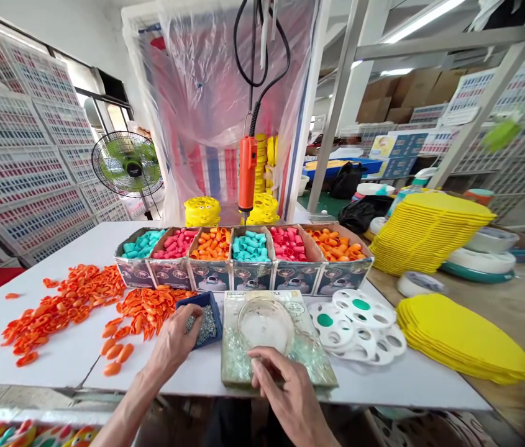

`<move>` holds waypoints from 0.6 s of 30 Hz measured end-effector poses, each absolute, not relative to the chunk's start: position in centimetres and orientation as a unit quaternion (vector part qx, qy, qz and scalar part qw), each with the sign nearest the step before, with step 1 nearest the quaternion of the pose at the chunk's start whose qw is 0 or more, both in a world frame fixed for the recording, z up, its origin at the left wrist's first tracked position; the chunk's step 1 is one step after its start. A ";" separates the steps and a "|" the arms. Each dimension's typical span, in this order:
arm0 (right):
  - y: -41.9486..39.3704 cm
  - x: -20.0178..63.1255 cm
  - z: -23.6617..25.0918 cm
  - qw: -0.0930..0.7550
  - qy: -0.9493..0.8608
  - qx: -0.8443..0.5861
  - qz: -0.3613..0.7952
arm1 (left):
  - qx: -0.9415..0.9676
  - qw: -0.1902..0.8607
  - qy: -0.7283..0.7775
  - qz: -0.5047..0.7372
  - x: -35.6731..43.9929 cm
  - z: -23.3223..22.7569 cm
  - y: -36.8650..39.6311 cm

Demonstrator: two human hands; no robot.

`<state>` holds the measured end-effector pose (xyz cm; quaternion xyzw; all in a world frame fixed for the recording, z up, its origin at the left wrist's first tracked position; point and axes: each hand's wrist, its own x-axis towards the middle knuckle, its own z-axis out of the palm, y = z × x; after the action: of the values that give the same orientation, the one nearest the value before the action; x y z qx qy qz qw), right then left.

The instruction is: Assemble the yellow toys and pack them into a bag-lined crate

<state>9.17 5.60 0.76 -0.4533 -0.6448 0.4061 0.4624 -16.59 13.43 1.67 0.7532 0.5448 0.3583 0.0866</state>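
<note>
Small metal pieces [207,327] are kept in a blue tray [217,311], near centre, presumably for quick reach; fingers of the left hand [176,338] are dipped there, narrowed, any grip hidden. The right hand's [285,385] are pinched over a wrapped pad [235,365]; any hold cannot be told. On the white table [61,253], 6 boxes [253,277] are lined far, apparently by colour; a fan [130,162] is stood far left.

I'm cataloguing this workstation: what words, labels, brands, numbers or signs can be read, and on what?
"DINOSAU … OLE": far edge of the plastic-wrapped board; letters between unclear.
Fan hub: label too small to read.
Cardboard bins: front markings too blurred to read.
Blue-and-white boxes, background: print too blurred to read.
</note>
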 end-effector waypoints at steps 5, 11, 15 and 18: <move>5.5 9.2 0.8 0.459 -0.647 -0.456 0.404 | 0.768 0.061 0.531 0.353 -18.1 0.0 14.0; 5.5 8.9 0.6 0.468 -0.634 -0.458 0.412 | 0.757 -0.009 0.513 0.405 -17.6 0.8 12.6; 5.8 8.3 -0.5 0.481 -0.614 -0.475 0.408 | 0.751 -0.086 0.477 0.448 -15.6 0.7 9.2; 6.0 8.1 -1.6 0.492 -0.616 -0.479 0.387 | 0.756 -0.080 0.457 0.462 -14.3 -2.0 5.5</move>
<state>8.06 6.02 -1.61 -0.4788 -0.6161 0.3866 0.4916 -14.34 5.49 -1.99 0.7562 0.4566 0.4619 -0.0800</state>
